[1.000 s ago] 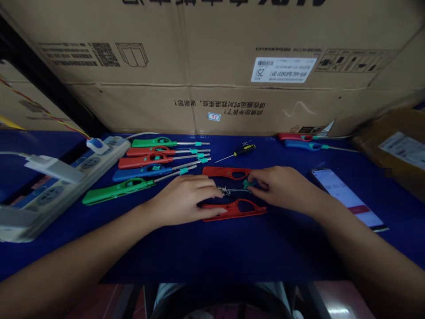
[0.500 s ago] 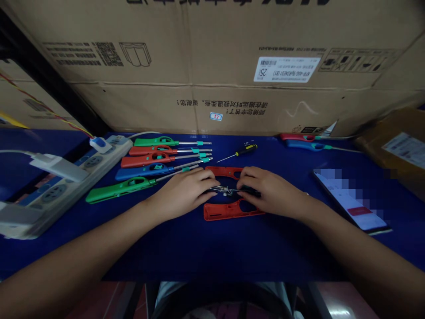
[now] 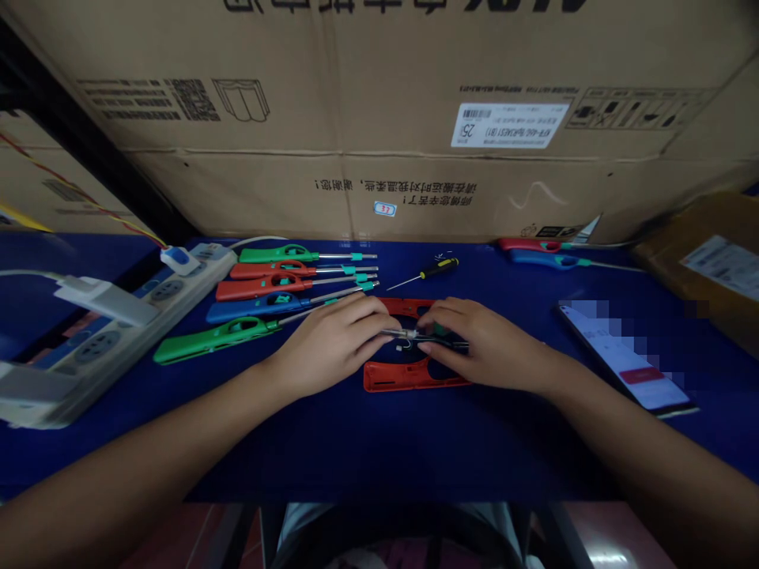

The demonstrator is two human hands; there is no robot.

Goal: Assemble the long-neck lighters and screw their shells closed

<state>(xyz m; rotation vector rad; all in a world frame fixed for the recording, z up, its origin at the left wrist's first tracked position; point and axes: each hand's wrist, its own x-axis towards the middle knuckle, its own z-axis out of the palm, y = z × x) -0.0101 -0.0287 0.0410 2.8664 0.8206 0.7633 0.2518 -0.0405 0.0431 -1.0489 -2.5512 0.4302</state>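
My left hand (image 3: 344,336) is closed on a slim, partly clear lighter inner part (image 3: 390,332), mostly hidden by the fingers. A small pale fitting (image 3: 409,335) is at its right end. Facing it, my right hand (image 3: 474,336) pinches a thin dark rod-like lighter part (image 3: 444,341), with a bit of green between the fingers. The two parts meet or nearly meet between my fingertips; I cannot tell if they are joined. One red lighter shell half (image 3: 391,377) lies in front of my hands. The other red shell half (image 3: 406,305) is behind them, partly covered.
Several assembled long-nosed lighters (image 3: 249,288) lie at the left, beside a power strip (image 3: 171,288). A yellow-black screwdriver (image 3: 439,269) is behind my hands. At the right are a phone (image 3: 622,356), two more lighters (image 3: 537,257) and a brown parcel (image 3: 700,245). A large carton (image 3: 356,118) stands along the back.
My left hand has shifted slightly right and the part in it now points closer to my right fingertips. Green now shows in my right hand. The shell halves have stayed in place.
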